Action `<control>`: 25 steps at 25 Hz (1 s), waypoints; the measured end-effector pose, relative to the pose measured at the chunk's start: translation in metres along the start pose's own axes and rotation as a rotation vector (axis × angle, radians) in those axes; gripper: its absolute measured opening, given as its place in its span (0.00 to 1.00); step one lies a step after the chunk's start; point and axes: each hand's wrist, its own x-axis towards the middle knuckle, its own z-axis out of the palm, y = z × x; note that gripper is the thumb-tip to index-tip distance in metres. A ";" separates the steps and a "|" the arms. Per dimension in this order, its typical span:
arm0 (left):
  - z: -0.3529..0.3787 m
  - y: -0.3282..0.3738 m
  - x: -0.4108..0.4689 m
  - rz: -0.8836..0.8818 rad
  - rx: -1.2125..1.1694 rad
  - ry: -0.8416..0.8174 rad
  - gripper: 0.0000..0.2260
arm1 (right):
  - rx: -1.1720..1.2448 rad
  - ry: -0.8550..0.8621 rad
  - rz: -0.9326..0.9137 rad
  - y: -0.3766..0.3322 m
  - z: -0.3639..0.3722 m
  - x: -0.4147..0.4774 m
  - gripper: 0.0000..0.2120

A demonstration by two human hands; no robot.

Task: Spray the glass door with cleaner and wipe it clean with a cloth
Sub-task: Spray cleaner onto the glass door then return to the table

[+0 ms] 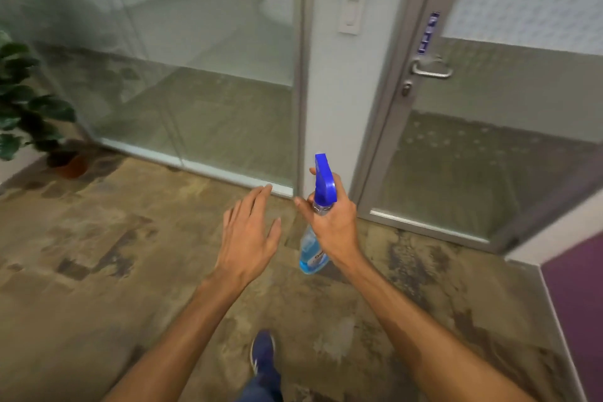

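At centre frame, the right hand [332, 222] grips a clear spray bottle of blue cleaner with a blue trigger [321, 206]; the left hand [249, 235] hovers spread and empty. The grey-framed glass door [489, 147] stands at right.

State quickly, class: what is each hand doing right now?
Left hand: open, fingers spread, holding nothing.
Right hand: closed around the spray bottle.

We stand on mottled brown carpet [130, 271] facing a glass partition [182, 81]. A potted plant [29, 101] sits at left, a white wall switch [349, 14] between frames, a purple wall [577, 287] at right.
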 end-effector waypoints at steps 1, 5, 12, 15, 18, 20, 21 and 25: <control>0.008 0.014 0.010 0.035 -0.013 -0.016 0.28 | -0.002 0.036 0.004 0.004 -0.018 0.004 0.24; 0.045 0.073 0.052 0.154 -0.074 -0.075 0.29 | -0.037 0.178 0.003 0.021 -0.088 0.022 0.23; 0.127 0.172 0.138 0.336 -0.156 -0.162 0.29 | -0.124 0.390 -0.028 0.055 -0.204 0.077 0.22; 0.163 0.219 0.181 0.386 -0.192 -0.191 0.29 | -0.158 0.441 -0.030 0.069 -0.259 0.108 0.20; 0.187 0.267 0.221 0.444 -0.231 -0.199 0.29 | -0.190 0.475 -0.013 0.074 -0.308 0.138 0.21; 0.201 0.300 0.247 0.485 -0.244 -0.198 0.30 | -0.233 0.512 -0.015 0.077 -0.339 0.160 0.20; 0.206 0.313 0.258 0.505 -0.242 -0.194 0.30 | -0.252 0.528 -0.015 0.077 -0.352 0.169 0.19; 0.221 0.362 0.294 0.567 -0.243 -0.178 0.31 | -0.286 0.564 -0.043 0.077 -0.402 0.201 0.19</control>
